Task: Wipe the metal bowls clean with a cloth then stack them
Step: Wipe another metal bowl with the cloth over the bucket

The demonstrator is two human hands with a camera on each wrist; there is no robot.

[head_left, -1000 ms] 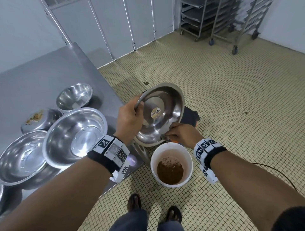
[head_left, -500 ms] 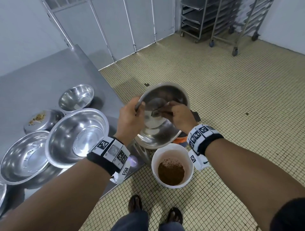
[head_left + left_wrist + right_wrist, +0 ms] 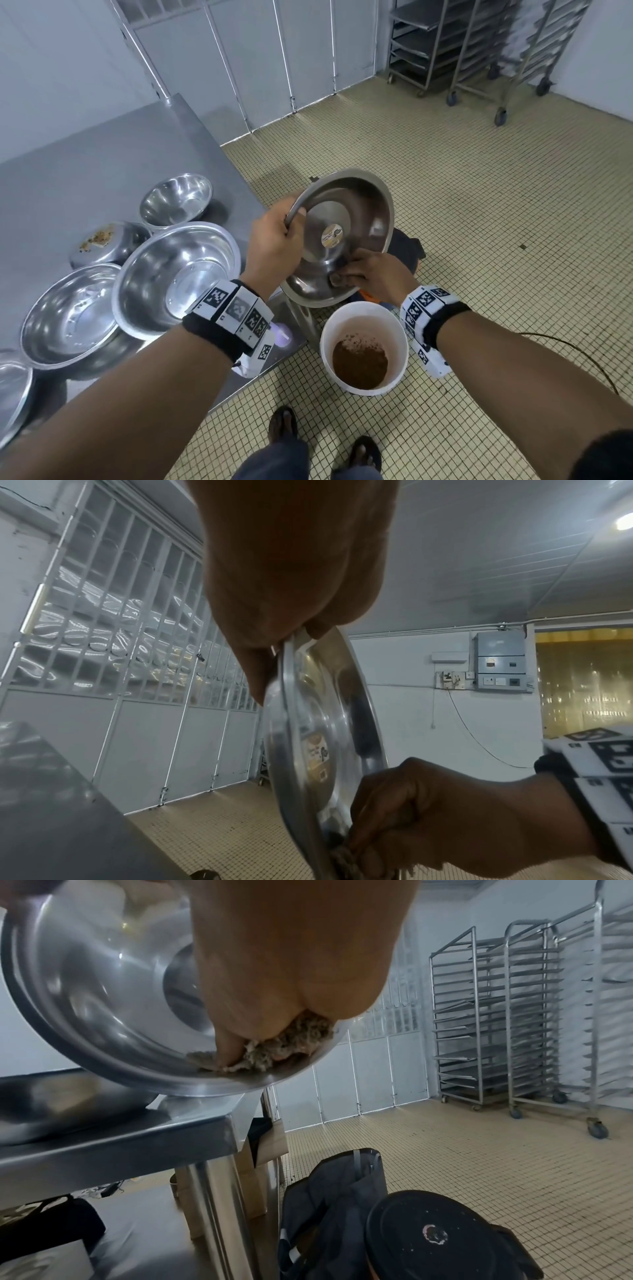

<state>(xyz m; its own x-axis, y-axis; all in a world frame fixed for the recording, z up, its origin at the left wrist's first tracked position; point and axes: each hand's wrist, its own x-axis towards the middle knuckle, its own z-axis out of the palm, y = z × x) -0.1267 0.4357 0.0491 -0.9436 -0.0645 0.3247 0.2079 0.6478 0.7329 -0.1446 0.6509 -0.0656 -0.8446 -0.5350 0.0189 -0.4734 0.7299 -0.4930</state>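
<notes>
— Where do we have the wide, shallow steel bowl (image 3: pixel 346 236)?

— Tilted on edge beyond the corner of the grey steel table (image 3: pixel 102 164), above the white plastic bucket (image 3: pixel 365 349) of brown residue on the tiled floor. Our left hand (image 3: pixel 274 243) grips its upper rim.

— And our right hand (image 3: pixel 371 275)?

— Curled round a frayed beige cloth (image 3: pixel 284 1045), pressing it against the bowl's lower inside wall. Other steel bowls (image 3: pixel 176 277) sit on the table.

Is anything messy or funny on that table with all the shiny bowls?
Yes. One metal bowl on the steel table lies upside down with brownish crumbs stuck on its bottom, so it looks unwiped. The other bowls there sit right way up.
</notes>
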